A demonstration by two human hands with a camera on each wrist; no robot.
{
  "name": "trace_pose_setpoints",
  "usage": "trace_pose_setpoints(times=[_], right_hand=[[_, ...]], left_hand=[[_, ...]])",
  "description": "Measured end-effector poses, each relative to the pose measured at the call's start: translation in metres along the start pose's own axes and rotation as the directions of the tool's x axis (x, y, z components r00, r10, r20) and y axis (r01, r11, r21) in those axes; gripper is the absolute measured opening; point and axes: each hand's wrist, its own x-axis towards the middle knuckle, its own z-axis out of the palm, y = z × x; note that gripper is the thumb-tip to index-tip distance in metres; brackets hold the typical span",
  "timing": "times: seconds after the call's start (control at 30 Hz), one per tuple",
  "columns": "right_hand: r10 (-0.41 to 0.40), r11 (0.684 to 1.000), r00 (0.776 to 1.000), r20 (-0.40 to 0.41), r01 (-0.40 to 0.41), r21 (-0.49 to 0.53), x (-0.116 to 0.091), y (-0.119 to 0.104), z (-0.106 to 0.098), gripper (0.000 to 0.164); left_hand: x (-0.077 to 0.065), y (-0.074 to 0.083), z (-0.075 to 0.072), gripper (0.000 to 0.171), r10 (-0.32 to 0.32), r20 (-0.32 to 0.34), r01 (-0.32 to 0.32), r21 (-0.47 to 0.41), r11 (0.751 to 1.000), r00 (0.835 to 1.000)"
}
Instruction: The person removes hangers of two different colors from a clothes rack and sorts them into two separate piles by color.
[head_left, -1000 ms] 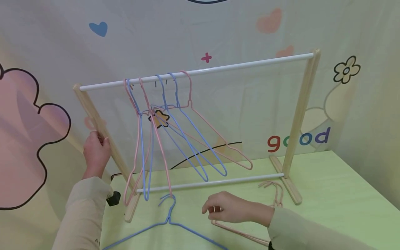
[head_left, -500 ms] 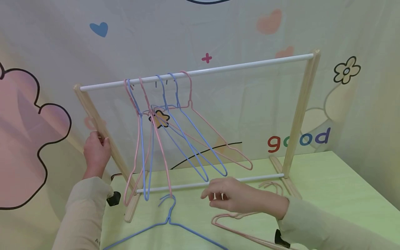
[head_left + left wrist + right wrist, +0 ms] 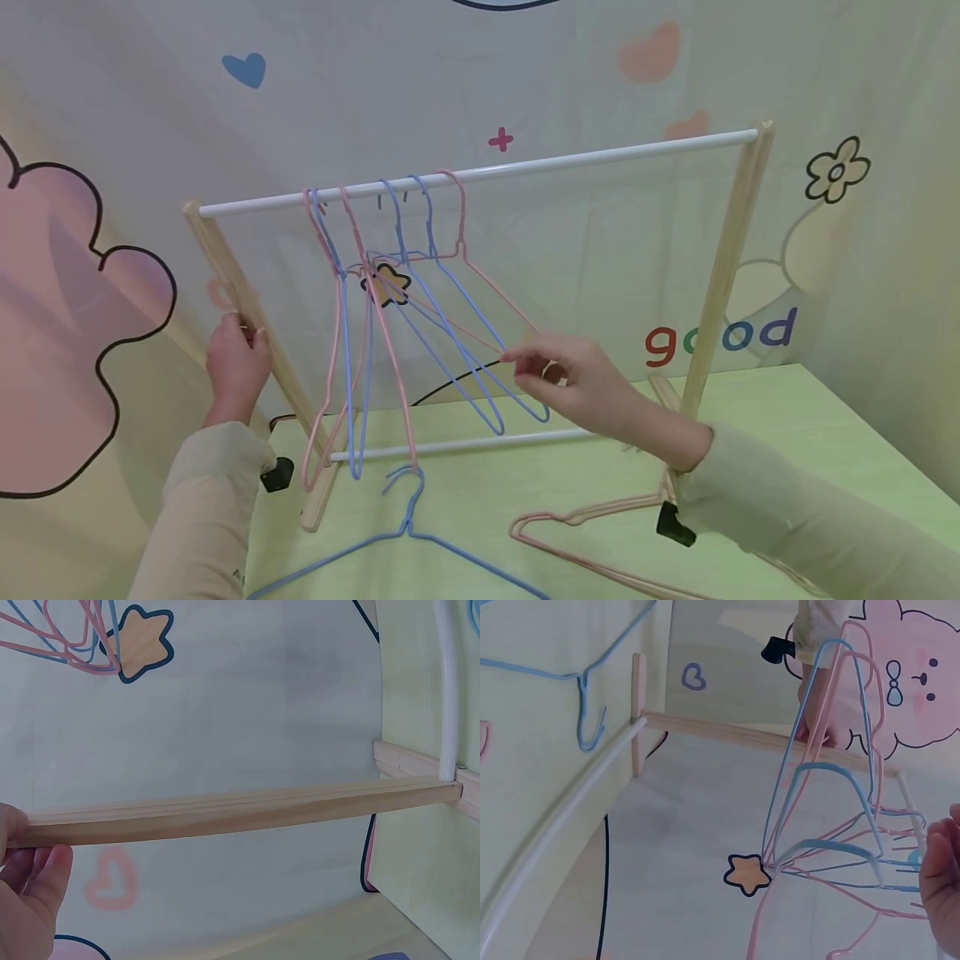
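My left hand grips the left wooden post of a small clothes rack; the left wrist view shows the fingertips and thumb on opposite sides of it. Pink and blue hangers hang by their hooks toward the left of the white top rail. My right hand is raised in front of the rack, its fingers loosely bent with nothing between them. It overlaps the lower end of the rightmost pink hanger. Just left of it are the lower corners of two blue hangers.
On the pale green table lies a blue hanger at the front. Pink hangers lie to its right, partly under my right sleeve. Behind the rack hangs a printed curtain.
My right hand has risen from low over the table hangers to the lower end of the rightmost hanging pink hanger. My left hand keeps its grip on the post.
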Motion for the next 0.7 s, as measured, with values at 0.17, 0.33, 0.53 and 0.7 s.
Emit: trace_pose_setpoints(times=[0.17, 0.33, 0.53, 0.7], right_hand=[[0.036, 0.998, 0.993, -0.112, -0.042, -0.048, 0.009, 0.007, -0.004, 0.02], [0.122, 0.987, 0.983, -0.137, -0.135, -0.086, 0.019, 0.018, -0.01, 0.027], [0.305, 0.948, 0.95, -0.074, -0.31, -0.074, 0.031, 0.029, -0.019, 0.039], [0.394, 0.916, 0.919, -0.008, -0.393, -0.084, 0.039, 0.036, -0.024, 0.042]], left_hand=[[0.001, 0.001, 0.0, 0.029, -0.004, 0.004, 0.004, 0.002, 1.0, 1.0], [0.001, 0.001, 0.001, 0.029, -0.003, 0.003, 0.003, 0.008, 1.0, 1.0], [0.001, 0.0, 0.001, 0.028, 0.005, -0.002, -0.005, 0.007, 1.0, 1.0], [0.001, 0.0, -0.001, 0.029, -0.007, 0.014, 0.007, 0.01, 1.0, 1.0]])
